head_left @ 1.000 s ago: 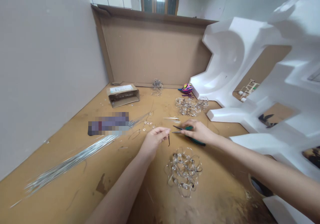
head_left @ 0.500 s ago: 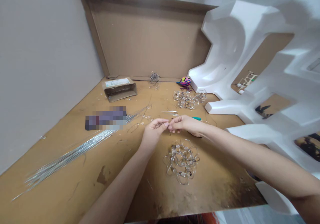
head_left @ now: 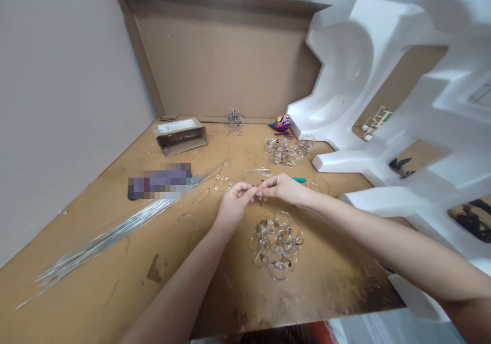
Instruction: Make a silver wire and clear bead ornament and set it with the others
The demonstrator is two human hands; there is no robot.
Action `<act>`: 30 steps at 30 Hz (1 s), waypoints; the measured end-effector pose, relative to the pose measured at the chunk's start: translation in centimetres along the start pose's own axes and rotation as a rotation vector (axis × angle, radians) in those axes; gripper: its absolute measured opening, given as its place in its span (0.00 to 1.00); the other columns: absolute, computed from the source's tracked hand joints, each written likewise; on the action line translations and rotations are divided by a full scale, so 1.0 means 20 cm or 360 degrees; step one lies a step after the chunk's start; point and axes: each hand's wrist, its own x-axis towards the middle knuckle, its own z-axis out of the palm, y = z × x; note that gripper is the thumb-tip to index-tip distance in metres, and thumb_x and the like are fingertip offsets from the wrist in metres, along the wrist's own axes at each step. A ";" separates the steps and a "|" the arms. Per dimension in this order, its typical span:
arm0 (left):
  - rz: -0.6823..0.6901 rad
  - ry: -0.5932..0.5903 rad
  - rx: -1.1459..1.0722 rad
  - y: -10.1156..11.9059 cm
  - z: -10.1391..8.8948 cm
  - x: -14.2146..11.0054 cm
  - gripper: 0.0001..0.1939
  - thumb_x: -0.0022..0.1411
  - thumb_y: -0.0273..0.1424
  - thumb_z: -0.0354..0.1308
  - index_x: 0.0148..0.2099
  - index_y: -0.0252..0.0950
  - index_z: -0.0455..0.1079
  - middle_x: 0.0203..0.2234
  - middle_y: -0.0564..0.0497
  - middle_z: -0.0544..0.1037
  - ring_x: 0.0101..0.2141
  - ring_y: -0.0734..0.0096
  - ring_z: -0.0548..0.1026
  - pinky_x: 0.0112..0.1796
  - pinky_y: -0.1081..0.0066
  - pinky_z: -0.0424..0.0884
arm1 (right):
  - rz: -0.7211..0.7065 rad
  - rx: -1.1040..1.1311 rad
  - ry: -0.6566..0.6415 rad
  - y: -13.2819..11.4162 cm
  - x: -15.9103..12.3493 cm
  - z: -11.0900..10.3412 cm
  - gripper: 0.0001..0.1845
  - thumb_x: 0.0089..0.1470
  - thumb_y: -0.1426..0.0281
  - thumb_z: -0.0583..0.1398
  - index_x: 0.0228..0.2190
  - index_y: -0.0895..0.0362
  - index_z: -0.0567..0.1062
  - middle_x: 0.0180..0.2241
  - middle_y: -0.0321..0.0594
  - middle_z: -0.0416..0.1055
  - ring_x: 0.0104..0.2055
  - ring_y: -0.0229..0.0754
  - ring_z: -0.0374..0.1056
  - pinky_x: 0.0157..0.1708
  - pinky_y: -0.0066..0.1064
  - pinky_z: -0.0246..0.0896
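Over the middle of the table, my left hand [head_left: 235,204] and my right hand [head_left: 284,189] meet fingertip to fingertip, both pinched closed. A thin dark strand [head_left: 260,202] sticks out below the pinch; the rest is hidden by the fingers. Just below my hands lies a tangled pile of wire loops with clear beads [head_left: 276,246]. Several loose clear beads [head_left: 219,178] lie left of my left hand. Behind my right hand shows a green handle [head_left: 299,180], partly covered, and short thin wires [head_left: 259,170] lie beyond my fingertips.
A bundle of long straight wires [head_left: 115,239] stretches along the left, beside a blurred purple item [head_left: 159,181]. Farther back are an open cardboard box [head_left: 180,138], more beaded loops [head_left: 286,150], a wire tangle [head_left: 235,119] and a colourful ball-shaped item [head_left: 282,123]. White foam packing [head_left: 345,78] borders the right.
My fingertips stay together, with the right fingers shifted slightly. The whole view has moved a little; the things on the table lie as before.
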 end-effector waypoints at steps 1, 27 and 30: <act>0.0012 0.0003 0.0027 0.00 0.00 0.00 0.10 0.48 0.36 0.61 0.27 0.34 0.68 0.18 0.57 0.69 0.23 0.77 0.66 0.30 0.75 0.62 | -0.0011 -0.0006 0.0001 0.00 0.00 0.00 0.14 0.38 0.62 0.64 0.24 0.61 0.76 0.20 0.34 0.69 0.23 0.32 0.60 0.27 0.26 0.54; 0.0018 0.0259 0.0087 -0.13 -0.10 0.11 0.13 0.46 0.37 0.58 0.30 0.36 0.59 0.18 0.57 0.67 0.17 0.78 0.65 0.22 0.75 0.61 | 0.0016 0.0258 0.0591 -0.07 -0.11 -0.10 0.05 0.38 0.71 0.58 0.21 0.60 0.68 0.25 0.40 0.71 0.16 0.29 0.59 0.14 0.22 0.50; 0.0121 0.0286 0.0226 -0.12 -0.09 0.10 0.14 0.45 0.31 0.59 0.36 0.37 0.60 0.22 0.57 0.68 0.20 0.78 0.66 0.24 0.76 0.62 | 0.0040 0.0414 0.0515 -0.09 -0.19 -0.10 0.08 0.38 0.70 0.61 0.23 0.60 0.67 0.28 0.41 0.73 0.15 0.28 0.61 0.13 0.21 0.52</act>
